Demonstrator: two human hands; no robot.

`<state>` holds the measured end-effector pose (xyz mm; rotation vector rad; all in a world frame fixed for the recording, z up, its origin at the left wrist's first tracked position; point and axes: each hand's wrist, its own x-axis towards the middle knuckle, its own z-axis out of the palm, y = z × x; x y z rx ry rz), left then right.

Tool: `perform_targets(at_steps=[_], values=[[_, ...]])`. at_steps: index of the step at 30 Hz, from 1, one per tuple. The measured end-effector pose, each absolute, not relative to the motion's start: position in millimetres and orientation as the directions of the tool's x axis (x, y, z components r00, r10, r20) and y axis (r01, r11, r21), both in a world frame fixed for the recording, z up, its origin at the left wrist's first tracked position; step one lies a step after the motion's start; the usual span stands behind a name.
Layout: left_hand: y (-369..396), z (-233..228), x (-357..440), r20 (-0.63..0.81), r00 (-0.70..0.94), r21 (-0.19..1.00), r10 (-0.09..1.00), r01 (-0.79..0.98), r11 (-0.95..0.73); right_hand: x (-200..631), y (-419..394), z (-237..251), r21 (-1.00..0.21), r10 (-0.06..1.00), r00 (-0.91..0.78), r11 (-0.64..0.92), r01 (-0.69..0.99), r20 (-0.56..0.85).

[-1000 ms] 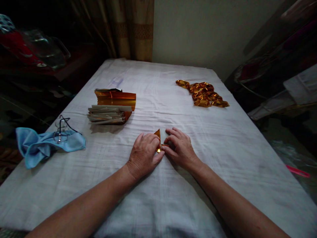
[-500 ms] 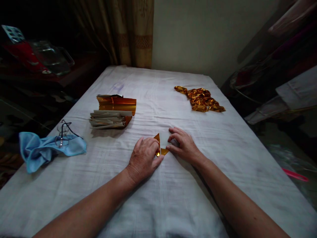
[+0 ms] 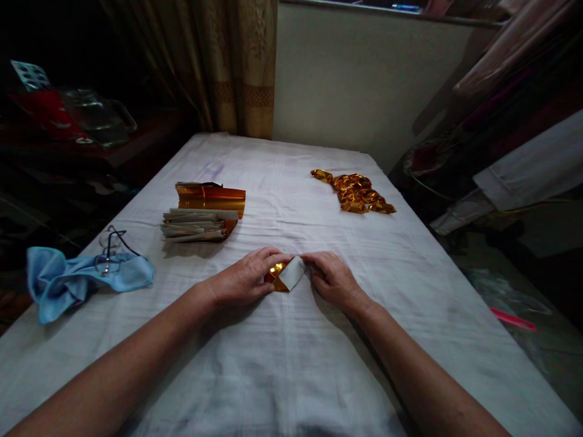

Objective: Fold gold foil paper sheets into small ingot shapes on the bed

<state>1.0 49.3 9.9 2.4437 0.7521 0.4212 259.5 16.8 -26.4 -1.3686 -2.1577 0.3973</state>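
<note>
Between my two hands lies a small sheet of gold foil paper (image 3: 292, 274), partly folded, its pale back facing up on the right and its shiny gold side showing on the left. My left hand (image 3: 248, 274) grips its left side, thumb at the near edge and fingers over the far edge. At the upper right corner, my right hand (image 3: 331, 278) pinches the paper between bent fingers. Farther off to the left sits a stack of gold foil paper sheets (image 3: 212, 197), curled, with pale backs. Several folded gold foil pieces (image 3: 355, 191) lie heaped at the far right.
A white cloth (image 3: 282, 358) covers the table. On its left side, eyeglasses (image 3: 108, 260) rest on a blue cloth (image 3: 68, 279). A glass jug (image 3: 98, 118) stands on a dark side surface. A curtain (image 3: 241, 73) hangs behind, and clothes hang at the right.
The foil paper has turned, and more of its pale back now shows on the right. My left hand has shifted left; my right hand has closed onto the paper's corner. The view has tilted up.
</note>
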Motion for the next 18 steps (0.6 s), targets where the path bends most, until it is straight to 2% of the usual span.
perform_targets(at_steps=[4, 7, 10, 13, 16, 18], values=[[63, 17, 1, 0.049, 0.87, 0.485, 0.491, 0.409, -0.773, 256, 19, -23, -0.482, 0.923, -0.273, 0.376, 0.791, 0.271], [67, 17, 3, 0.045, 0.896, 0.398, 0.441, 0.389, -0.831, 255, 22, -19, -0.509, 0.929, -0.305, 0.369, 0.778, 0.207], [68, 19, 4, 0.078, 0.902, 0.305, 0.425, 0.384, -0.871, 253, 24, -14, -0.537, 0.918, -0.359, 0.391, 0.747, 0.169], [71, 23, 4, 0.051, 0.914, 0.22, 0.402, 0.383, -0.897, 252, 25, -12, -0.516, 0.928, -0.332, 0.37, 0.773, 0.169], [74, 28, 3, -0.027, 0.92, 0.183, 0.392, 0.39, -0.902, 249, 23, -10, -0.476, 0.935, -0.314, 0.355, 0.804, 0.168], [74, 28, 2, -0.007, 0.901, 0.174, 0.435, 0.429, -0.886, 246, 20, -9, -0.494, 0.926, -0.343, 0.375, 0.784, 0.158]])
